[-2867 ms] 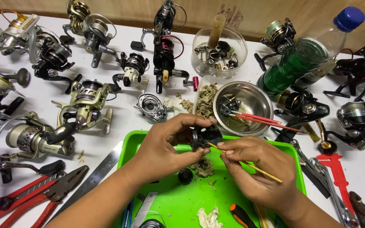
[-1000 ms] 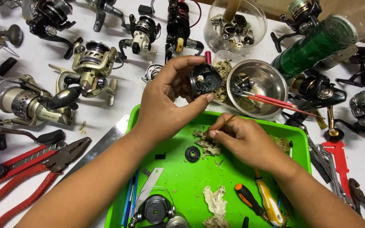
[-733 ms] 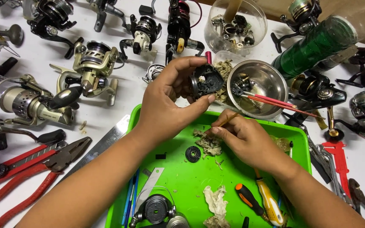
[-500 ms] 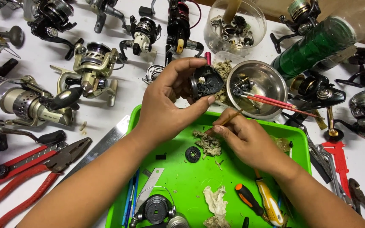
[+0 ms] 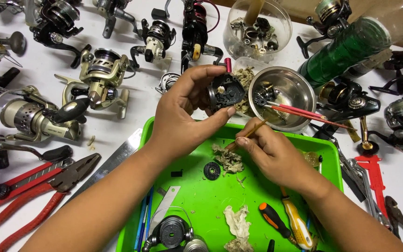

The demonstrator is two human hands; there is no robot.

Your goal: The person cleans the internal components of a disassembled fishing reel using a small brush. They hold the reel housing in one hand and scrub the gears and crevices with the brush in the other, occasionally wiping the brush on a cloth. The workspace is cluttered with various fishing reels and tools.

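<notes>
On the table I count 1 green tray (image 5: 333, 164), 1 steel bowl (image 5: 304, 93), 1 clear tub (image 5: 283, 39), 1 green bottle (image 5: 350, 49), 1 ruler (image 5: 117, 158), 1 red pliers (image 5: 47, 193) and 2 screwdrivers (image 5: 276, 224). At least 10 reels (image 5: 101, 77) lie around; the edges cut some off.

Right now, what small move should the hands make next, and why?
Probably raise the thin stick in the right hand back to the black reel part held by the left hand: pale residue still shows inside it, and the stick's tip rests at the wad of dirty lint.
</notes>
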